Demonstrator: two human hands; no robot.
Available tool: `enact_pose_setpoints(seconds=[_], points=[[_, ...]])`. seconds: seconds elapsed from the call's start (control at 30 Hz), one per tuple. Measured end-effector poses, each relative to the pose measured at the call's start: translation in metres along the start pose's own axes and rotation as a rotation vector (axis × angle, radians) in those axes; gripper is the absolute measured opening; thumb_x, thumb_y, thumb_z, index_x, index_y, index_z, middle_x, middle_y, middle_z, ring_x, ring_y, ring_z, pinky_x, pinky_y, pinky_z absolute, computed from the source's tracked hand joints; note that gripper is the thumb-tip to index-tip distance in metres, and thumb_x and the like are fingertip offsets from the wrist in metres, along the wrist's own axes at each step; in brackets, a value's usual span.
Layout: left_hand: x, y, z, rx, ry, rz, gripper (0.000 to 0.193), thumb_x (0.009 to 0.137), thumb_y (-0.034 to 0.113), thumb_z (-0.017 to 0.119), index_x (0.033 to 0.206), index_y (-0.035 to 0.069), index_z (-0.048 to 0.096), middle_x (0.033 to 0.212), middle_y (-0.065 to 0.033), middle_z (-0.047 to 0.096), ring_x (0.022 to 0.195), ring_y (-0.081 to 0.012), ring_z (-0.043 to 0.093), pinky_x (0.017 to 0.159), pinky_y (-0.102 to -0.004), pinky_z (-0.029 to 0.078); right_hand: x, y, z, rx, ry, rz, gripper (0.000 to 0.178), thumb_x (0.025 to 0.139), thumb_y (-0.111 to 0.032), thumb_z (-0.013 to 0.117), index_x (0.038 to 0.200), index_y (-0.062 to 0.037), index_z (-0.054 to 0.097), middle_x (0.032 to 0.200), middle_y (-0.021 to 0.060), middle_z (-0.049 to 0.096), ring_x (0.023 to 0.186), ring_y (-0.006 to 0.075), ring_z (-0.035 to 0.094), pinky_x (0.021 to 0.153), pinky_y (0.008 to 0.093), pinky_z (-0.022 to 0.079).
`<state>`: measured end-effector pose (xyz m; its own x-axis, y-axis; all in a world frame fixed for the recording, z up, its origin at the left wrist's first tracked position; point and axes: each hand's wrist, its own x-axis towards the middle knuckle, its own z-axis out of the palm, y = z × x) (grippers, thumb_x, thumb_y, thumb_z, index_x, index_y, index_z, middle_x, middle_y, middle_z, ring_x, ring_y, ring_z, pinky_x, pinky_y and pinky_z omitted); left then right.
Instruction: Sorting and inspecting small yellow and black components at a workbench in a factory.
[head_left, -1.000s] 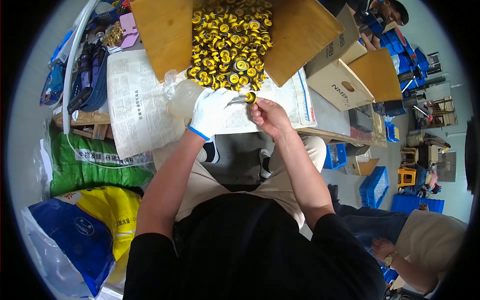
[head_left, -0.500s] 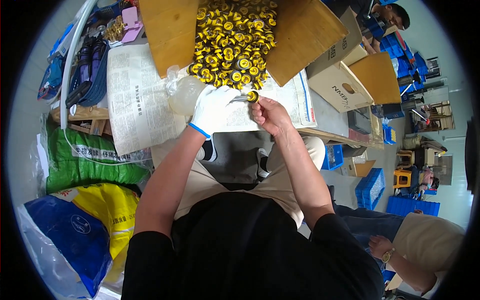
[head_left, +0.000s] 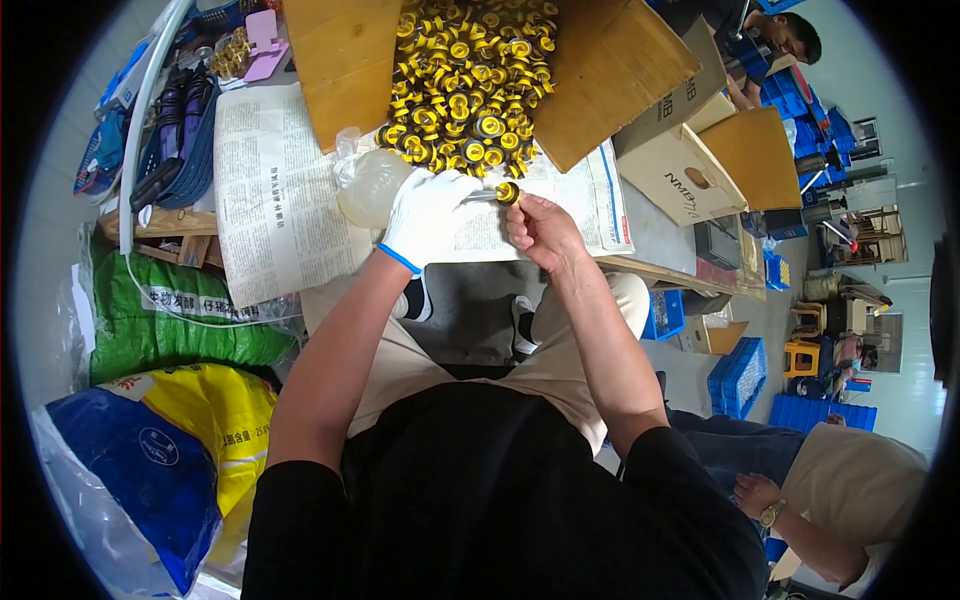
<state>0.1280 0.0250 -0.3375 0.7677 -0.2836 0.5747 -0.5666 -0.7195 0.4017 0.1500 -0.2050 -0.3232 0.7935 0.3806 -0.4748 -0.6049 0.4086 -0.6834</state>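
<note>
My left hand (head_left: 428, 215), in a white knitted glove with a blue cuff, is closed on a slim shiny metal tool (head_left: 482, 196), whose exact kind I cannot make out. The tool's tip meets a small yellow-and-black round part (head_left: 507, 193). Bare fingertips of my right hand (head_left: 545, 231) pinch that part from the right. Just beyond both hands lies a heap of similar yellow-and-black parts (head_left: 470, 95), spilling from between brown cardboard flaps (head_left: 345, 75) onto newspaper (head_left: 262, 190). A knotted clear plastic bag (head_left: 372, 188) sits beside my gloved hand.
An open carton (head_left: 685, 175) stands on the right of the table. Blue baskets (head_left: 185, 150) crowd the far left, above a green sack (head_left: 180, 320) and a blue-and-yellow bag (head_left: 160, 470). One person (head_left: 840, 480) is close by on the right; another (head_left: 780, 40) is farther back.
Both hands keep nearly the same place and grip. The view has shifted very slightly; nothing has been picked up or let go.
</note>
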Motion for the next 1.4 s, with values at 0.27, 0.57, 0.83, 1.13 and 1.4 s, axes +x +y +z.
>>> enact_pose_setpoints(seconds=[0.27, 0.57, 0.83, 1.13, 1.4], points=[[0.002, 0.001, -0.001, -0.007, 0.044, 0.001, 0.025, 0.085, 0.030, 0.074, 0.106, 0.016, 0.073, 0.094, -0.0034, 0.068, 0.085, -0.0257, 0.064, 0.082, -0.0391, 0.049, -0.003, 0.000, 0.001, -0.061, 0.022, -0.005, 0.029, 0.111, -0.020, 0.049, 0.091, -0.0023, 0.058, 0.073, 0.0038, 0.055, 0.056, 0.0115, 0.044, 0.044, 0.0225, 0.033], [0.002, 0.005, 0.006, -0.044, 0.125, -0.132, 0.034, 0.090, 0.035, 0.071, 0.115, 0.012, 0.071, 0.104, -0.0088, 0.071, 0.095, -0.0313, 0.065, 0.090, -0.0429, 0.048, -0.011, -0.018, -0.007, -0.588, 0.186, -0.224, 0.028, 0.106, -0.021, 0.059, 0.084, -0.0040, 0.063, 0.068, -0.0001, 0.060, 0.055, 0.0101, 0.050, 0.047, 0.0235, 0.036], [0.006, 0.009, 0.004, 0.013, 0.076, -0.118, 0.033, 0.083, 0.033, 0.080, 0.106, 0.011, 0.074, 0.098, -0.0088, 0.072, 0.092, -0.0315, 0.067, 0.084, -0.0431, 0.051, 0.000, -0.032, -0.036, -1.343, 0.571, -0.842, 0.026, 0.094, -0.025, 0.070, 0.093, 0.0006, 0.074, 0.073, 0.0185, 0.070, 0.068, 0.0302, 0.070, 0.067, 0.0383, 0.055], [0.009, 0.010, 0.003, 0.036, 0.053, -0.116, 0.032, 0.082, 0.031, 0.081, 0.106, 0.012, 0.074, 0.095, -0.0074, 0.073, 0.090, -0.0299, 0.068, 0.081, -0.0411, 0.051, -0.021, -0.009, -0.035, -1.085, 0.656, -0.877, 0.014, 0.090, -0.013, 0.072, 0.087, 0.0000, 0.070, 0.076, 0.0150, 0.071, 0.067, 0.0243, 0.069, 0.066, 0.0354, 0.055], [0.008, 0.011, 0.005, 0.065, 0.091, -0.086, 0.031, 0.081, 0.030, 0.082, 0.105, 0.012, 0.074, 0.095, -0.0066, 0.073, 0.089, -0.0293, 0.068, 0.081, -0.0405, 0.052, -0.016, -0.016, -0.040, -1.114, 0.678, -0.837, 0.010, 0.091, -0.012, 0.073, 0.093, -0.0019, 0.073, 0.074, 0.0073, 0.071, 0.066, 0.0126, 0.066, 0.066, 0.0296, 0.054]])
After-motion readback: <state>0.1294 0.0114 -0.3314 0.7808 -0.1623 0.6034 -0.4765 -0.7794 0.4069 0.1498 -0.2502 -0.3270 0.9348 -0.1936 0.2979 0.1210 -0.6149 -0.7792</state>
